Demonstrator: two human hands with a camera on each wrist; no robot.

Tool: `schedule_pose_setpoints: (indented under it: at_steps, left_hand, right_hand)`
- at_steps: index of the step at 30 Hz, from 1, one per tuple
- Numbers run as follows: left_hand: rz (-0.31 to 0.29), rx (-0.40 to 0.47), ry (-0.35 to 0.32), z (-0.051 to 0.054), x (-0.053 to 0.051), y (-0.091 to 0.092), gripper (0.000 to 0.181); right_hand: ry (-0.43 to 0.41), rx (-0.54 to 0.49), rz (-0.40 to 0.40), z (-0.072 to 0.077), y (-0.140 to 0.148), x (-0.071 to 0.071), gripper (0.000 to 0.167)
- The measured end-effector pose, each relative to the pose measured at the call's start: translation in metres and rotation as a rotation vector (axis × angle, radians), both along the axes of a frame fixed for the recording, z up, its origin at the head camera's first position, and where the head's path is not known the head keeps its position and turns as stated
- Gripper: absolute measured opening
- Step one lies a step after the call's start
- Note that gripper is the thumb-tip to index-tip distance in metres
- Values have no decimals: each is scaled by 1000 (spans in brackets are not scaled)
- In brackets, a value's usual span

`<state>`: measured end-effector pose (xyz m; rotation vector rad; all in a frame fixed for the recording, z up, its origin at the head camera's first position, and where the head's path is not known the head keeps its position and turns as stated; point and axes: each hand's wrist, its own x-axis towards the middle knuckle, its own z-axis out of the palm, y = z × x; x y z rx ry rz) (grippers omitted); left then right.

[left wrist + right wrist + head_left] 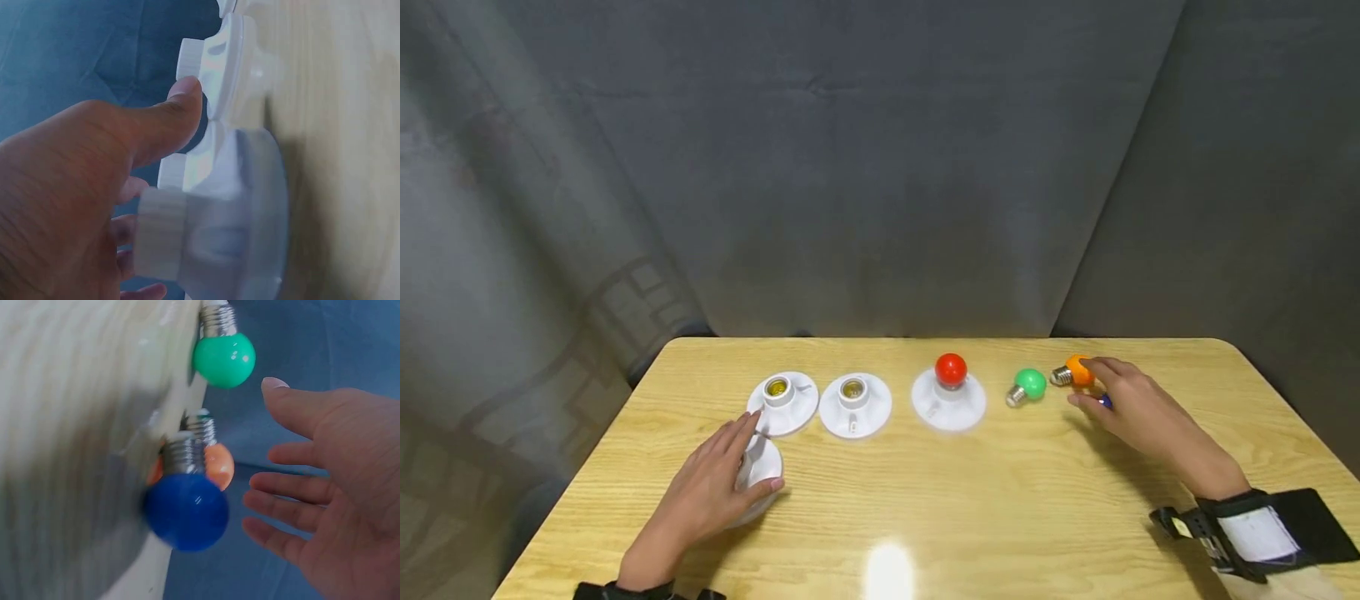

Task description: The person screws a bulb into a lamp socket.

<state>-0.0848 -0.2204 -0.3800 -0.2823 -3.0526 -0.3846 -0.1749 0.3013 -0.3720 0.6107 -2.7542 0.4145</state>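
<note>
The left hand (703, 492), fingers spread, hovers over or beside the nearest white lamp socket (765, 467) and partly covers it; in the left wrist view, the thumb and fingers stand around that socket (212, 237), and contact cannot be told. The right hand (1138, 417) is above the blue bulb (1106, 401), which it mostly hides. From the right wrist view, a gap shows between the relaxed fingers of the right hand (331, 487) and the blue bulb (187, 512). An orange bulb (1081, 369) lies just behind, a green bulb (1031, 383) to its left.
Two white sockets with nothing in them (784, 403) (855, 406) stand in a row behind the left hand. A red bulb (951, 369) sits upright in a third socket (948, 408). A grey curtain (880, 167) hangs behind the wooden table (970, 517).
</note>
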Motion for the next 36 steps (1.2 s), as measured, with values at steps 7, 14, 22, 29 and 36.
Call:
schedule_pose_setpoints:
  at_steps: [7,14,22,29,36]
  left_hand:
    - [-26,66,23,-8,4,-9,92]
    - [-34,221,16,-11,4,-10,83]
    - [6,266,-47,-12,3,-13,80]
    - [23,274,-48,-12,2,-16,76]
    - [61,315,-59,-13,3,-18,78]
  right_hand:
    - [-109,-3,-93,-8,15,7,62]
    - [-180,1,-132,-16,23,10,63]
    - [-243,-5,-141,-22,30,12,64]
    - [-208,-33,-103,-25,30,14,57]
    - [-212,-56,-107,-26,28,15,53]
